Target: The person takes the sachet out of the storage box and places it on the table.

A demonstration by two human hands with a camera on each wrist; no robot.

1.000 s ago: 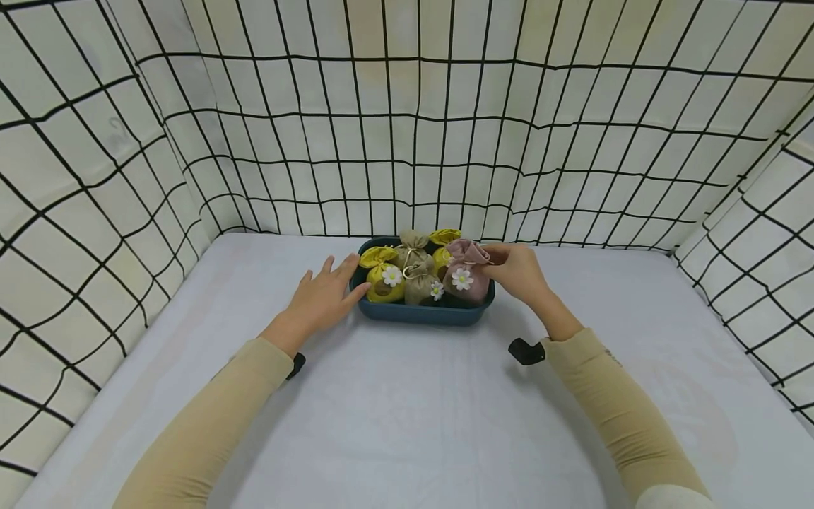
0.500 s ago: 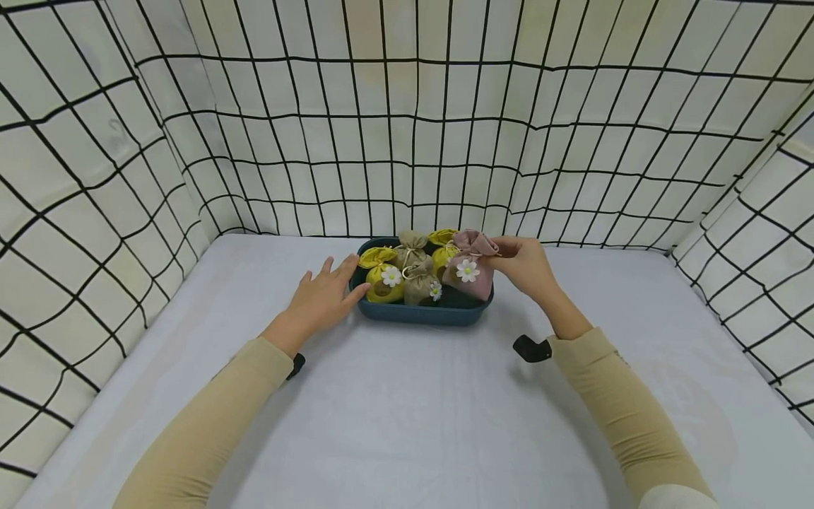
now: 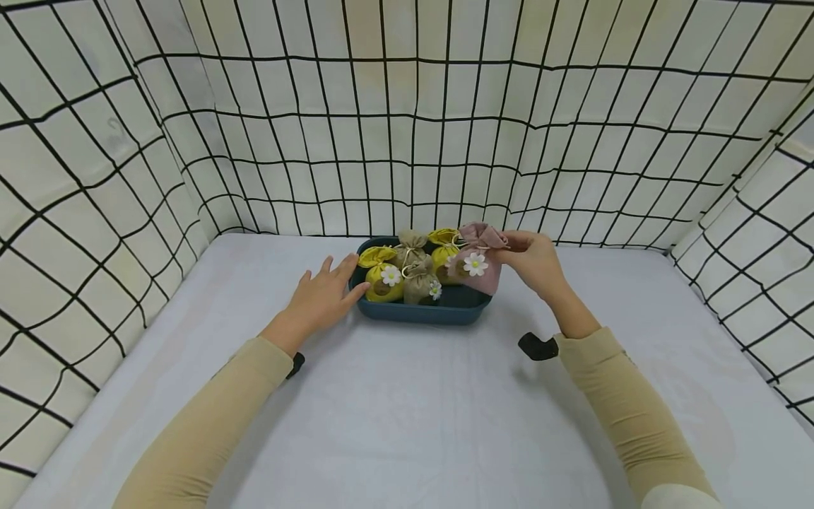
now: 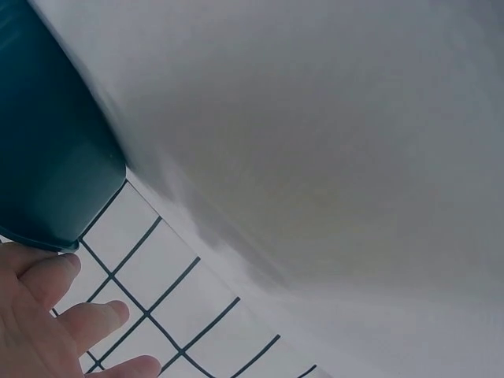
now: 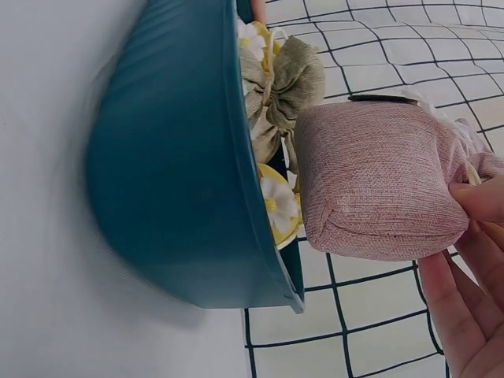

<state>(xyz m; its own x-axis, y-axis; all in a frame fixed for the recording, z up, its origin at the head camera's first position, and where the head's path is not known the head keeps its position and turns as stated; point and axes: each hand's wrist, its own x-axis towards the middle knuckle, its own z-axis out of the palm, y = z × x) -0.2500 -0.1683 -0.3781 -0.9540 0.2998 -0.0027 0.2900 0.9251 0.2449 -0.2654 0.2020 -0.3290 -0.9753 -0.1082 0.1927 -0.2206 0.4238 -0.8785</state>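
A pink drawstring pouch [image 3: 480, 265] with a white daisy hangs from my right hand [image 3: 534, 265], pinched at its gathered neck. In the right wrist view the pouch [image 5: 382, 185] is raised just past the rim of a dark teal tub [image 5: 177, 165]. My left hand [image 3: 324, 293] has its fingers spread and touches the tub's [image 3: 420, 313] left end; in the left wrist view its fingertips [image 4: 59, 276] meet the rim. Inside the tub sit a yellow pouch [image 3: 384, 279] at left, two beige pouches [image 3: 420, 283] mid-tub and another yellow pouch [image 3: 445, 258] behind, partly hidden.
The tub stands on a white-covered table [image 3: 407, 403], near its back edge. White walls with a black grid net [image 3: 413, 134] rise behind and at both sides. Black camera mounts [image 3: 538, 346] stick out by both wrists.
My right hand has lifted the pink pouch up and to the right, from among the other pouches to above the tub's right end. My left hand stays in place.
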